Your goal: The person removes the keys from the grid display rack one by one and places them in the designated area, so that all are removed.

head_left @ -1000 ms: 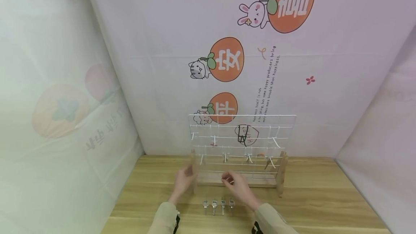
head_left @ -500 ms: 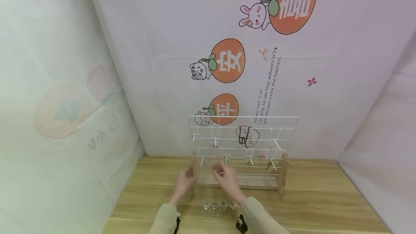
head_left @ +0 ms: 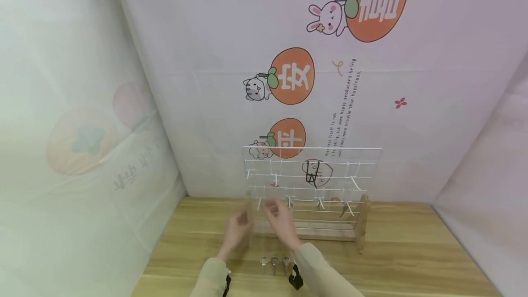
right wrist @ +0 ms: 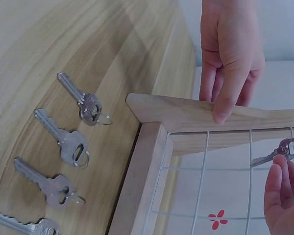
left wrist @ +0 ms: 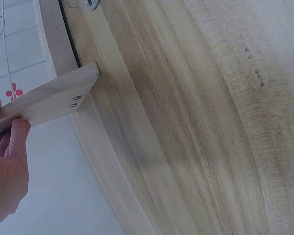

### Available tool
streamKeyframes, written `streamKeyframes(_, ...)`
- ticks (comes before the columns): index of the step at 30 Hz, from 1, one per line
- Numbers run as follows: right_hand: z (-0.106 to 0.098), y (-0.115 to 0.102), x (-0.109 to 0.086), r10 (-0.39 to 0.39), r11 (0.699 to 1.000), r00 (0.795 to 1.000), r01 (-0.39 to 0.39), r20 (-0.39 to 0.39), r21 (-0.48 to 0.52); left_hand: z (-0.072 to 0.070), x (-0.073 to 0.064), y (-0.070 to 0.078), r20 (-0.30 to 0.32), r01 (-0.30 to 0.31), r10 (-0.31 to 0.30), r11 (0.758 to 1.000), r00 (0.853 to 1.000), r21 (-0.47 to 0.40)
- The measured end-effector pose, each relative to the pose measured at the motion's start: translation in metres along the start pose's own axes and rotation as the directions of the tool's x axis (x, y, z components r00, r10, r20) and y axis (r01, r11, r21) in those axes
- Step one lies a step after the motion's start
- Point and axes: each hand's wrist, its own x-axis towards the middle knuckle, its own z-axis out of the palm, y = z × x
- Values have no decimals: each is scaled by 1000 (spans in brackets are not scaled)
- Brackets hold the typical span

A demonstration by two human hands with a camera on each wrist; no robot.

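My left hand grips the wooden side post at the rack's left end, thumb on one face and fingers on the other in the left wrist view. In my right hand a metal key with a small ring is pinched, blade pointing away from the fingertips. That hand is right by the lower-left hook of the white wire grid, in front of the mesh. Several more keys lie in a row on the table before the rack; the sleeve hides the end of the row in the head view.
Further hooks jut from the grid, among them an upper right hook. A dark key hangs on the lower right side. The rack's other wooden post stands on the wood-grain table. A printed curtain rises behind.
My right hand has moved left and a little up along the grid, carrying the key to the lower-left hook. My left hand has stayed on the post.
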Motion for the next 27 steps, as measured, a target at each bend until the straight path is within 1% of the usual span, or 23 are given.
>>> streamKeyframes(5,3,0,2,-18,1000,1000,17,-21,-10,1,0,2,8,20,-20,1000,1000,3)
streamKeyframes(8,5,0,4,-29,999,999,29,-34,-25,0,-1,4,8,2,-2,1000,1000,4)
streamKeyframes(10,5,0,5,-26,999,999,25,-40,-36,0,-1,5,9,-7,7,1000,1000,8)
streamKeyframes(13,6,-2,7,-14,999,999,12,-44,-50,0,-1,7,7,1,-1,1000,1000,4)
streamKeyframes(16,7,-4,8,-5,998,999,2,-47,-63,0,-1,8,8,-5,5,1000,1000,3)
streamKeyframes(20,8,-7,10,11,998,999,-14,-50,-68,-2,-1,9,21,6,-6,1000,1000,-9)
streamKeyframes(23,9,-8,11,24,997,999,-27,-49,-66,-3,-1,9,29,17,-17,1000,999,-12)
streamKeyframes(27,10,-8,13,18,998,999,-21,-47,-67,-3,-1,7,29,9,-9,1000,1000,-10)
